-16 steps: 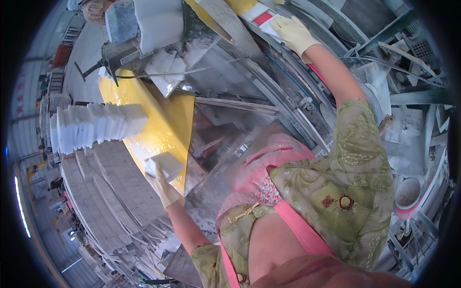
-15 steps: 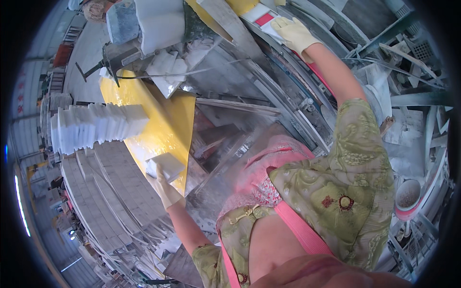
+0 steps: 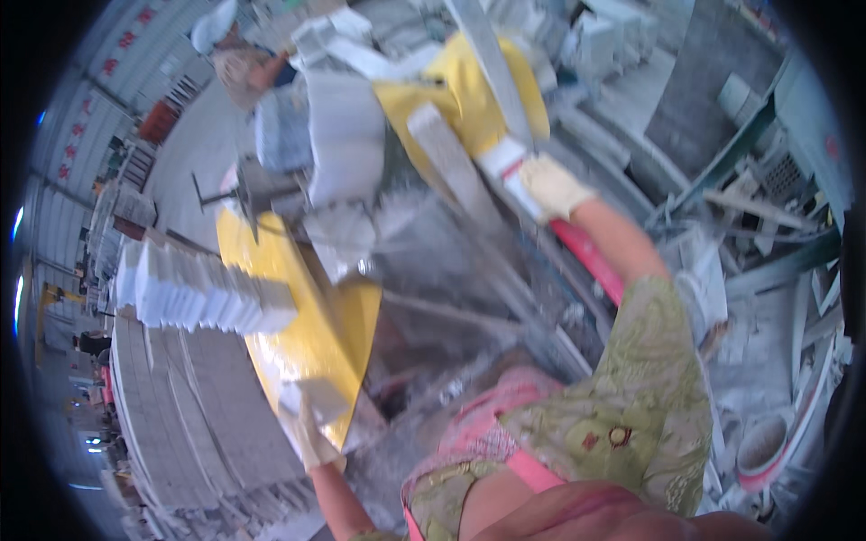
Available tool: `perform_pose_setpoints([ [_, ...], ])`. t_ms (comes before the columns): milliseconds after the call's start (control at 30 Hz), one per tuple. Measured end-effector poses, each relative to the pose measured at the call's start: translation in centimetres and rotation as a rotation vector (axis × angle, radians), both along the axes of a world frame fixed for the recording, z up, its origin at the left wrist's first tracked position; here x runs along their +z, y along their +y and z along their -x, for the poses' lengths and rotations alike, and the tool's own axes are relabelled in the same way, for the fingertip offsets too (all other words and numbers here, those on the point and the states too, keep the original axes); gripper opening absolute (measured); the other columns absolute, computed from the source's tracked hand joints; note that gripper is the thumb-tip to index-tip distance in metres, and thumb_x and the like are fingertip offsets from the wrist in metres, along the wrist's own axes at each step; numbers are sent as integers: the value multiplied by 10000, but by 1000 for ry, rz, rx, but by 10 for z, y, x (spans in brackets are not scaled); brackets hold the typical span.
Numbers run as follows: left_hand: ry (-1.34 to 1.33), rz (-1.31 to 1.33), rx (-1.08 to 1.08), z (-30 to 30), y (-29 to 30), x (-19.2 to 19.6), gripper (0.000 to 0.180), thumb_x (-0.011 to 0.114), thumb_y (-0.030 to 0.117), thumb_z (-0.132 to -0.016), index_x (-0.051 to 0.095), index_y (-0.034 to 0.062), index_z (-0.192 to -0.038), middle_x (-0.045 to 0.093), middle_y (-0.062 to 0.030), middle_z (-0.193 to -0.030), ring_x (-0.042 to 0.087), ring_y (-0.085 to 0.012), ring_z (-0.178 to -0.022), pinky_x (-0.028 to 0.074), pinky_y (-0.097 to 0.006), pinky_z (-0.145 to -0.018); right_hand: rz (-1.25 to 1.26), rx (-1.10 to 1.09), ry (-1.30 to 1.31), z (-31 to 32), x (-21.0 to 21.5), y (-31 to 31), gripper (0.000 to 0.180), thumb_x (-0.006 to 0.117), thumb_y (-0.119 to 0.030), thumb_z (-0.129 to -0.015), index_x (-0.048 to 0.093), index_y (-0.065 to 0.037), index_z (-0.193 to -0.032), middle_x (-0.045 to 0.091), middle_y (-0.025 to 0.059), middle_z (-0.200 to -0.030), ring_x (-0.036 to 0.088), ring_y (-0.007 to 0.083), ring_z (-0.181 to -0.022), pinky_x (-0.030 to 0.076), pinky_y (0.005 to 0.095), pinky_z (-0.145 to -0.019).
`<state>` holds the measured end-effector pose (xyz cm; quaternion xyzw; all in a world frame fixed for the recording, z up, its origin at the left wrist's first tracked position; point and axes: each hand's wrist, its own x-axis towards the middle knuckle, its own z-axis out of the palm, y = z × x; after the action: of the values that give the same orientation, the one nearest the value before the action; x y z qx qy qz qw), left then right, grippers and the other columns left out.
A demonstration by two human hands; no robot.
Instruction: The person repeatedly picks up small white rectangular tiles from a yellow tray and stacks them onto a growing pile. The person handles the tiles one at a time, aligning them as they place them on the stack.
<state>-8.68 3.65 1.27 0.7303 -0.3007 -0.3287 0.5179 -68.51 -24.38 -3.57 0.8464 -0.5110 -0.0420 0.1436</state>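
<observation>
has a broad pile of long grey slabs point(image 3: 207, 397) to the left of the left fingers. has a long yellow sheet point(image 3: 316, 347) spread under and beyond those same fingers, glossy on its left part. wears an olive patterned top point(image 3: 640, 370) and a pink apron point(image 3: 505, 397), both nearer the body than either set of fingers. has a second yellow sheet point(image 3: 487, 99) beyond the right fingers, ahead and slightly left. has a row of white slabs point(image 3: 194, 288), standing close side by side, past the left fingers and further left, one end overlapping the long yellow sheet. has a red-pink bar point(image 3: 586, 257) behind the right fingers, along the forearm. reaches forward with the gloved right hand point(image 3: 555, 185), fingers laid over a flat white piece with a red band point(image 3: 502, 157); cannot tell, through the blur, whether clenched on it or merely resting. grasps with the gloved left hand point(image 3: 308, 437) a small white block point(image 3: 320, 397), at the fingertips, over the near end of the long yellow sheet; cannot make out the thumb.
</observation>
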Motion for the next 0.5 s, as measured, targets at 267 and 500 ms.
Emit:
perform_pose_setpoints([
  [267,-235,-32,70,-45,-1,-50,989,841,266,-838,254,-130,-1528,435,-270,-1474,491,-321,-1322,421,-392,-1101,-72,98,-152,-4,24,5,368,654,-173,-812,607,50,-1100,689,222,-944,701,346,-935,558,449,-811],
  [500,-342,3,84,-54,-7,-59,908,842,242,-819,345,-79,-1507,473,-241,-1441,513,-288,-1300,459,-396,-1059,-153,-353,-417,-42,25,-32,399,571,-205,-895,656,-20,-1237,725,229,-1091,730,375,-966,565,471,-876],
])
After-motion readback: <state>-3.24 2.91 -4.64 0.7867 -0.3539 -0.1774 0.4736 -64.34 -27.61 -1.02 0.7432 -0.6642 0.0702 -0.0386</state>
